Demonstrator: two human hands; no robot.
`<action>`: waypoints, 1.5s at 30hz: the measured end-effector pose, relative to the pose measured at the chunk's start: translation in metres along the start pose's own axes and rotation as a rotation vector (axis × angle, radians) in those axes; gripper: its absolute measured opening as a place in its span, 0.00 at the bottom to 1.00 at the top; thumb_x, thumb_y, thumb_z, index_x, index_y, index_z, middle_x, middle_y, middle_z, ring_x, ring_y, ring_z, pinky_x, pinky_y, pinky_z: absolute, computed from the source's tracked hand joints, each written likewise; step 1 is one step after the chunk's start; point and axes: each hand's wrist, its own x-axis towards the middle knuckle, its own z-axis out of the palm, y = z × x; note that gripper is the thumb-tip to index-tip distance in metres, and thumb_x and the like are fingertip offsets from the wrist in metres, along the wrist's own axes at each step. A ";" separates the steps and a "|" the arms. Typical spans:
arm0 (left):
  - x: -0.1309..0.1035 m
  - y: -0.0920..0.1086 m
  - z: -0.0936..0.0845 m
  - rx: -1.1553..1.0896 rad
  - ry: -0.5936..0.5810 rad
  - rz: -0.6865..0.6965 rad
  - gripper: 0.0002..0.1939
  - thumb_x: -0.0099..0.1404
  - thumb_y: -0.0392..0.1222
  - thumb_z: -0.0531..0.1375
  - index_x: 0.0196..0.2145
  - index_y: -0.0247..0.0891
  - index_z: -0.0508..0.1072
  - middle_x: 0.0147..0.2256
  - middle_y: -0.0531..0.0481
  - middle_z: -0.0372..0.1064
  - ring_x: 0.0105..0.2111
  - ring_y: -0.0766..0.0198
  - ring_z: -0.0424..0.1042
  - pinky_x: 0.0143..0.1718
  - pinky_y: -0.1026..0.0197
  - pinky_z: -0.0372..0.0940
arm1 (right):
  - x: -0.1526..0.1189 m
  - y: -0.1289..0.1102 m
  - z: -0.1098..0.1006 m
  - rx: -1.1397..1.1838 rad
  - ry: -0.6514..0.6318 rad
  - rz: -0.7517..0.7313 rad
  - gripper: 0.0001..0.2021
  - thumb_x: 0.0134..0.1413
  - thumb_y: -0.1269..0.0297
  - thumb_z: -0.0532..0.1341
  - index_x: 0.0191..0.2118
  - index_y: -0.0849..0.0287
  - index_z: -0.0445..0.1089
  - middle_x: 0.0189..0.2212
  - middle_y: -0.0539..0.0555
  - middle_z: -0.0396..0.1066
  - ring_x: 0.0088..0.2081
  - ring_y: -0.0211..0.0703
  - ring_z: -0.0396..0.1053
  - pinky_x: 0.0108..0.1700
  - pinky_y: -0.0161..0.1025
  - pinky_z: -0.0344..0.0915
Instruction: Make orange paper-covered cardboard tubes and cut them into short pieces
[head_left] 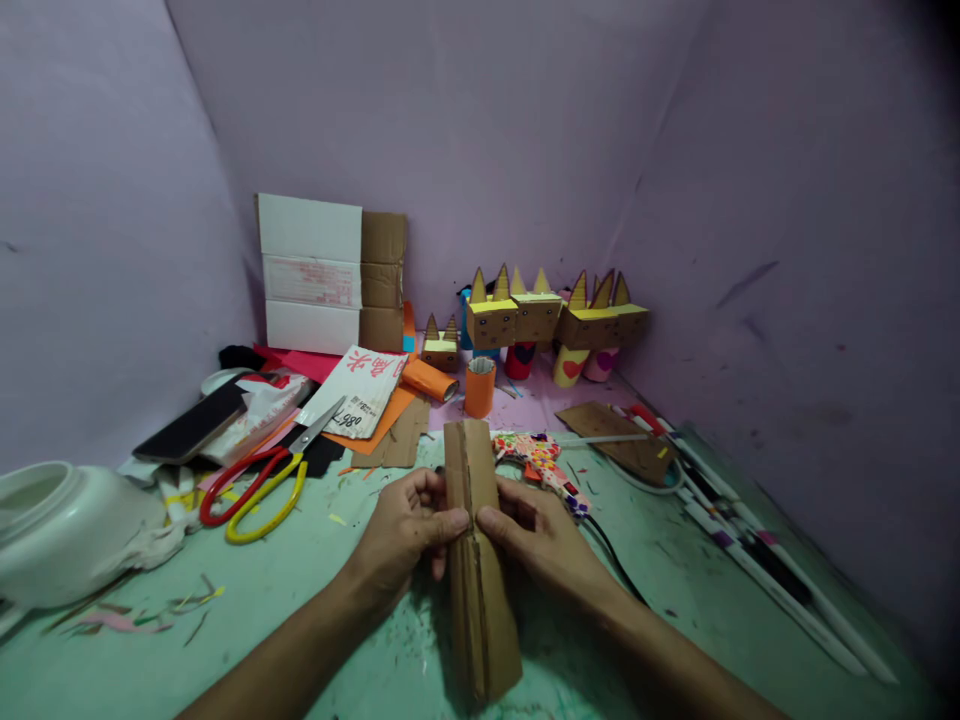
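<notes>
Two hands of mine are on one long piece of folded cardboard, which points away from me, its near end low and close to me over the green table. My left hand grips its left edge, thumb pressed on top near the seam, fingers curled at the side; my right hand grips the right edge likewise, the two thumbs nearly meeting across the seam. Just past the far end an orange tube stands upright, with a second tube lying to its left. Beside my right hand lies a flowered glue gun, its black cord trailing towards me. To my left are open scissors with one red and one yellow handle, and further left a white pot. Pens lie along the right wall, and several eared box heads stand at the back.
</notes>
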 end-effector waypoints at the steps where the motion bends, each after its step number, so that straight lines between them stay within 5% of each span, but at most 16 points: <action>1: 0.000 0.000 0.000 -0.002 -0.003 0.003 0.22 0.42 0.47 0.70 0.29 0.34 0.64 0.21 0.54 0.66 0.13 0.75 0.60 0.09 0.73 0.56 | 0.000 0.000 0.000 0.000 -0.005 0.000 0.19 0.49 0.53 0.65 0.42 0.63 0.74 0.33 0.56 0.75 0.32 0.42 0.70 0.37 0.38 0.65; 8: -0.004 0.000 0.001 0.095 -0.059 -0.020 0.22 0.50 0.52 0.66 0.34 0.35 0.63 0.22 0.57 0.65 0.09 0.79 0.54 0.06 0.74 0.53 | 0.000 0.004 -0.004 0.034 -0.085 0.161 0.29 0.47 0.48 0.63 0.51 0.64 0.67 0.32 0.60 0.74 0.23 0.41 0.69 0.14 0.29 0.61; 19: -0.003 0.006 -0.008 0.073 -0.288 -0.051 0.30 0.44 0.51 0.70 0.37 0.37 0.58 0.39 0.46 0.66 0.20 0.66 0.72 0.15 0.66 0.67 | 0.000 -0.005 -0.016 0.087 -0.217 0.212 0.29 0.42 0.52 0.68 0.51 0.59 0.67 0.35 0.57 0.73 0.27 0.40 0.70 0.21 0.32 0.68; 25: -0.006 0.010 -0.002 0.112 -0.239 -0.042 0.27 0.45 0.49 0.69 0.34 0.37 0.57 0.36 0.50 0.65 0.14 0.74 0.66 0.12 0.67 0.65 | -0.002 -0.006 -0.012 0.060 -0.183 0.203 0.31 0.42 0.53 0.68 0.53 0.59 0.65 0.35 0.57 0.72 0.27 0.40 0.70 0.20 0.32 0.68; 45: -0.010 0.012 0.005 0.156 -0.176 -0.046 0.26 0.45 0.46 0.66 0.34 0.38 0.55 0.31 0.54 0.64 0.13 0.75 0.64 0.11 0.68 0.63 | -0.002 -0.007 -0.008 0.023 -0.122 0.224 0.29 0.42 0.62 0.66 0.53 0.60 0.65 0.35 0.59 0.73 0.24 0.39 0.68 0.17 0.32 0.65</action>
